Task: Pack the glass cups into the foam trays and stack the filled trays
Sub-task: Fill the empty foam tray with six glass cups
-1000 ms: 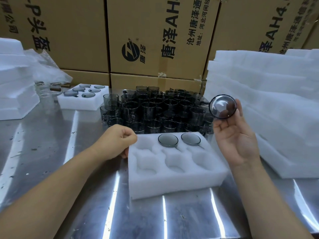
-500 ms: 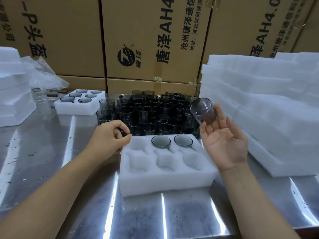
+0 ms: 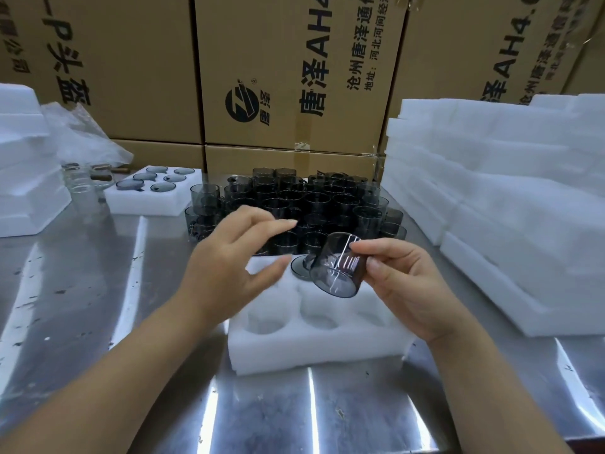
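Mid-frame, the right hand [image 3: 415,290] has its grip pinched on a smoky glass cup [image 3: 337,267], held tilted just above the back row of the white foam tray [image 3: 314,352] on the steel tabletop [image 3: 98,322]. The left hand [image 3: 229,267], its grip spread and holding nothing, hovers over the tray's upper left corner. Behind the tray stands a cluster of dark cups [image 3: 314,201], and a filled tray [image 3: 147,204] lies at upper left.

The middle cardboard box [image 3: 294,70] reads "唐泽 AH4"
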